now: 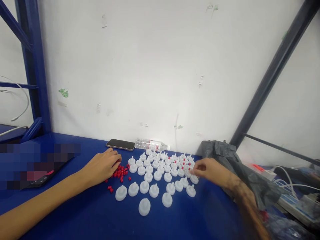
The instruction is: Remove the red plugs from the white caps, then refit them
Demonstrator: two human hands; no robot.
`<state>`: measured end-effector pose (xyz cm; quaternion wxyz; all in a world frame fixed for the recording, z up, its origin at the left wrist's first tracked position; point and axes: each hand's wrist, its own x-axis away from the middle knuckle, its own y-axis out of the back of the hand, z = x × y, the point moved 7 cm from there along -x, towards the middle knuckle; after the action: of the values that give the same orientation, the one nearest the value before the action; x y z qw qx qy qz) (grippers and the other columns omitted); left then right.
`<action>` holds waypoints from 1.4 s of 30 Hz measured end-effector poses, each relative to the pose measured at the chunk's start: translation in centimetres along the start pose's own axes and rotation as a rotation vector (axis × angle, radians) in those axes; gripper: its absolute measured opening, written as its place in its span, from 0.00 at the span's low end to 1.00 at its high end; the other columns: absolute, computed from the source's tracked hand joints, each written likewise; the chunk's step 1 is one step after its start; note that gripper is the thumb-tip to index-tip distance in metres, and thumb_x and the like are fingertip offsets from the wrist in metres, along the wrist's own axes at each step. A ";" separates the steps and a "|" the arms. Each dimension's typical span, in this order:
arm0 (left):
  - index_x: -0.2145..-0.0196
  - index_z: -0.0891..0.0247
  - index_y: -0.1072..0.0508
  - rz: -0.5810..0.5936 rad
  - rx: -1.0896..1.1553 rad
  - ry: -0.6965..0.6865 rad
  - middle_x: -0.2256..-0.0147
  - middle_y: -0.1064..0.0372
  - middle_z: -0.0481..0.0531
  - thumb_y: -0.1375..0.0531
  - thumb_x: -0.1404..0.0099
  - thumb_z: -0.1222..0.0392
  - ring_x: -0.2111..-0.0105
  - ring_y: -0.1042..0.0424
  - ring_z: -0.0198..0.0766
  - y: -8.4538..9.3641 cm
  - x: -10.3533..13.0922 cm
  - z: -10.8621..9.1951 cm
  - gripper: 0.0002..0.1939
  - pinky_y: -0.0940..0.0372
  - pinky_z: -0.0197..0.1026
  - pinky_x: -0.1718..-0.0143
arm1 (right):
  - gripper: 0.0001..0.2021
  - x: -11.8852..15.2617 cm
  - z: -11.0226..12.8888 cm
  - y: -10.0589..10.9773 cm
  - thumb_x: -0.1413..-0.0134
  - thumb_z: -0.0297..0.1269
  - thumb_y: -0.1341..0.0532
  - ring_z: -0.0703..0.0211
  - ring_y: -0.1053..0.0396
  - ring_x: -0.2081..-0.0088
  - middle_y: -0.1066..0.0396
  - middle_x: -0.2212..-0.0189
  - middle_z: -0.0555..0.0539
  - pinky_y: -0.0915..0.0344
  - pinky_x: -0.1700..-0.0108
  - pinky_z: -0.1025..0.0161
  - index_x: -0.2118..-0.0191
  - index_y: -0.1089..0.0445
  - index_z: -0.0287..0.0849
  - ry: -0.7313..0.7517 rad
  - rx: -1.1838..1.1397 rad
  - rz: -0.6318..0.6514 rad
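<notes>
Many white funnel-shaped caps [144,187] with thin spouts lie spread on the blue table [100,213]. My left hand [106,165] rests with curled fingers at the edge of a pile of small red caps [120,172]; whatever its fingertips hold is hidden. At the right end of the white group, my right hand [208,170] has thumb and fingers pinched together beside a white spout. A red piece [189,169] shows right by those fingertips, but I cannot tell whether it is gripped. Several spouts around there bear red caps [184,160].
Behind the white caps lie a black phone [120,144] and a clear plastic bottle [150,144] on its side. A grey plastic bag [220,151] and a power strip [296,208] with cables are at the right. Blue frame posts [37,66] stand at the left.
</notes>
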<state>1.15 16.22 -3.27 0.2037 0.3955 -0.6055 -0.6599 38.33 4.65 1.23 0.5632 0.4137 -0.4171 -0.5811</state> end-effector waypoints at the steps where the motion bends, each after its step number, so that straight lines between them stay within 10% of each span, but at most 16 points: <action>1: 0.61 0.63 0.24 0.007 -0.011 0.000 0.60 0.26 0.60 0.52 0.27 0.60 0.54 0.31 0.53 -0.1 0.0 0.0 0.16 0.35 0.48 0.61 | 0.12 0.0 -0.4 0.7 0.39 0.45 0.38 0.56 0.25 0.68 0.21 0.72 0.48 0.37 0.66 0.64 0.66 0.20 0.45 -0.037 0.063 -0.068; 12: 0.61 0.62 0.25 0.070 -0.071 0.021 0.59 0.26 0.59 0.54 0.25 0.59 0.54 0.30 0.52 -0.6 -0.1 0.0 0.18 0.35 0.49 0.60 | 0.14 -1.4 -4.0 -2.7 0.55 0.41 0.28 0.53 0.24 0.64 0.22 0.66 0.48 0.39 0.64 0.64 0.59 0.22 0.47 -0.241 0.207 0.020; 26: 0.56 0.61 0.25 0.016 -0.066 0.015 0.57 0.25 0.57 0.54 0.25 0.62 0.52 0.29 0.52 0.6 -0.1 -0.3 0.17 0.33 0.51 0.57 | 0.06 -1.0 -3.1 -2.7 0.53 0.39 0.31 0.52 0.24 0.66 0.22 0.70 0.48 0.37 0.66 0.62 0.66 0.22 0.46 -0.106 0.137 -0.014; 34: 0.48 0.58 0.27 -0.340 0.029 -0.194 0.54 0.24 0.53 0.53 0.23 0.60 0.53 0.29 0.45 3.5 1.3 -3.1 0.16 0.32 0.45 0.59 | 0.15 0.3 4.9 -0.2 0.36 0.46 0.39 0.52 0.23 0.60 0.21 0.59 0.44 0.28 0.55 0.58 0.50 0.25 0.45 0.218 -0.069 -0.216; 42: 0.45 0.57 0.32 -0.425 -0.113 -0.505 0.65 0.30 0.51 0.45 0.25 0.55 0.63 0.31 0.45 3.5 4.0 -10.2 0.13 0.39 0.43 0.73 | 0.17 2.5 13.8 -4.1 0.33 0.40 0.39 0.50 0.26 0.49 0.25 0.50 0.44 0.29 0.45 0.52 0.41 0.30 0.49 0.642 0.009 -0.334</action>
<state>5.83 6.11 -0.48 -0.0732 0.3251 -0.5031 -0.7974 23.88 2.49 1.59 0.5608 0.6403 -0.1481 -0.5036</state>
